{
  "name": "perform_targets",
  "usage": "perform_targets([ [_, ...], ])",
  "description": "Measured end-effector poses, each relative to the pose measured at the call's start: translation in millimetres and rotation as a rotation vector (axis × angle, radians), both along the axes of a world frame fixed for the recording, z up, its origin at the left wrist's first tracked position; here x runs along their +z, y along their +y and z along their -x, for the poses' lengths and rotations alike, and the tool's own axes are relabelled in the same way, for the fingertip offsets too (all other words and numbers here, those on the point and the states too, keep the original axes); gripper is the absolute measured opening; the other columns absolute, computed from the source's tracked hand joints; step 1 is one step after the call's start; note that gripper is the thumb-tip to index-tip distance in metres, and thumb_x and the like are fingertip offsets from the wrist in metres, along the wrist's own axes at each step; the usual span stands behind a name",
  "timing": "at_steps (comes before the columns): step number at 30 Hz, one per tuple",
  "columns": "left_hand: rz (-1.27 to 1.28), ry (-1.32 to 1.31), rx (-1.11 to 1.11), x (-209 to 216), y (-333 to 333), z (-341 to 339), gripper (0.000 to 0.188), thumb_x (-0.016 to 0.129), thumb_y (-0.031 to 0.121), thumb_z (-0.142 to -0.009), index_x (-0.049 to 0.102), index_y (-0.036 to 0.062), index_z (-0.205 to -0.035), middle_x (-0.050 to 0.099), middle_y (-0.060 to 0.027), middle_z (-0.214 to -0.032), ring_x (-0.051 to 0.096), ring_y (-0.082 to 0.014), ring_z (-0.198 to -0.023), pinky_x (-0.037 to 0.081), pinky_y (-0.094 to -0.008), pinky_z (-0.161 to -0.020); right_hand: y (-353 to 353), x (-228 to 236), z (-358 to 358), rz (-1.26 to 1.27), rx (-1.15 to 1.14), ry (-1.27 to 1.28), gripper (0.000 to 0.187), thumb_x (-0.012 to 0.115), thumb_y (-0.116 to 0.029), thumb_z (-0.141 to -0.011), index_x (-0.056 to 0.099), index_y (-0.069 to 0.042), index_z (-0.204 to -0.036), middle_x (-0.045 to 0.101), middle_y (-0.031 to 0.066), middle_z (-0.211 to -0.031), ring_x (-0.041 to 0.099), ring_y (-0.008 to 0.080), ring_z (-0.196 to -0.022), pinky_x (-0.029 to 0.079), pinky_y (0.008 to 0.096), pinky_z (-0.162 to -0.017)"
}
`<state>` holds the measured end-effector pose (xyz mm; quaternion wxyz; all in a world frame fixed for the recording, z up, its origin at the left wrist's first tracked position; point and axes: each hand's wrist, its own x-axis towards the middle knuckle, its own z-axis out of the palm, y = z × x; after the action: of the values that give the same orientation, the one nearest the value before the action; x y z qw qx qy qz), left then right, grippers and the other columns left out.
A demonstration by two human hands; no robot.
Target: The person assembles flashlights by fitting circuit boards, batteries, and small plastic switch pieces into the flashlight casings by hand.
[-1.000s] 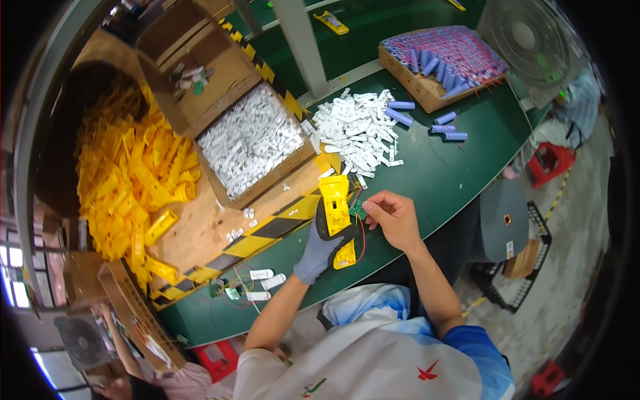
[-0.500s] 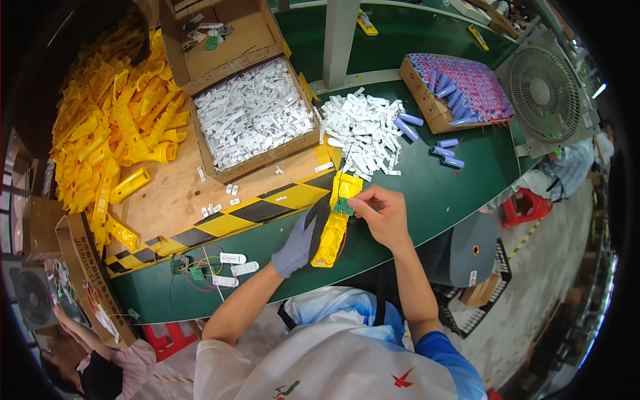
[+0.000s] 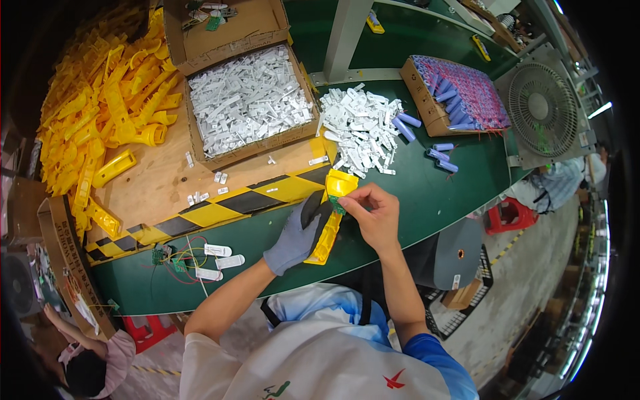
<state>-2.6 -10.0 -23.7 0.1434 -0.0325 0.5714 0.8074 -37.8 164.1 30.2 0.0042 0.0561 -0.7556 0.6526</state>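
In my gloved left hand lies a long yellow plastic housing, held at a slant with its open inner side showing. The grey glove with dark fingers wraps round its left side. A small green circuit board sits at the housing's upper part. Thumb and forefinger of my bare right hand pinch at the board's right edge. Just beyond the housing spreads a pile of white plastic strips. Several white pieces with coloured wires and green boards lie left of my left forearm.
A carton of white parts stands behind a black-and-yellow striped edge. Yellow housings are heaped at left. A box of purple cylindrical cells, several loose cells and a fan are at right. Another person is at lower left.
The view has shifted slightly, moving the bench leftward. The housing has tilted a little in my left hand. My right fingers remain at the circuit board.
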Motion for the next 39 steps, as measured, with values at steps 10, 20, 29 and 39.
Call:
perform_targets([
  [10, 0.105, -0.033, 0.031, 7.8, -5.7, -4.6, 0.05, 0.049, 0.01, -0.104, 0.036, -0.003, -0.15, 0.059, -0.0175, -0.129, 0.062, -0.0202, -0.11, 0.053, -0.0339, -0.095, -13.2, -6.8, -19.5, 0.073, 0.01, -0.12, 0.011, 0.07, -0.011, -0.097, 0.063, -0.003, -0.094, 0.064, -0.0024, -0.085, 0.057, 0.002, -0.077, 0.045, 0.0183, -0.071],
  [20, -0.237, -0.188, 0.05, 13.1, -7.3, -2.5, 0.046, 0.053, 0.028, -0.107, 0.041, 0.0053, -0.145, 0.063, -0.0114, -0.107, 0.066, -0.0166, -0.081, 0.058, -0.0291, -0.069, -17.8, -12.0, -17.0, 0.206, 0.056, -0.254, 0.016, 0.069, -0.018, -0.099, 0.062, -0.005, -0.093, 0.059, -0.0047, -0.078, 0.049, 0.0016, -0.07, 0.039, 0.0192, -0.063],
  [29, -0.152, -0.103, -0.009, 37.5, -8.2, 5.0, 0.034, 0.062, 0.021, -0.102, 0.046, 0.0059, -0.128, 0.064, -0.0078, -0.091, 0.064, -0.0151, -0.061, 0.054, -0.0277, -0.056, -19.1, -9.4, -19.6, 0.212, 0.058, -0.236, 0.018, 0.069, -0.017, -0.099, 0.06, -0.006, -0.089, 0.058, -0.0051, -0.077, 0.049, 0.0018, -0.067, 0.038, 0.0186, -0.062],
  [39, -0.146, -0.092, 0.016, 28.0, -3.6, 3.3, 0.052, 0.06, 0.022, -0.103, 0.034, 0.0158, -0.148, 0.062, -0.0116, -0.104, 0.066, -0.019, -0.071, 0.057, -0.0335, -0.058, 20.9, 9.8, 37.4, -0.138, -0.018, -0.09, 0.017, 0.072, -0.018, -0.095, 0.067, -0.004, -0.087, 0.066, -0.0006, -0.078, 0.056, 0.0062, -0.064, 0.044, 0.0241, -0.058],
])
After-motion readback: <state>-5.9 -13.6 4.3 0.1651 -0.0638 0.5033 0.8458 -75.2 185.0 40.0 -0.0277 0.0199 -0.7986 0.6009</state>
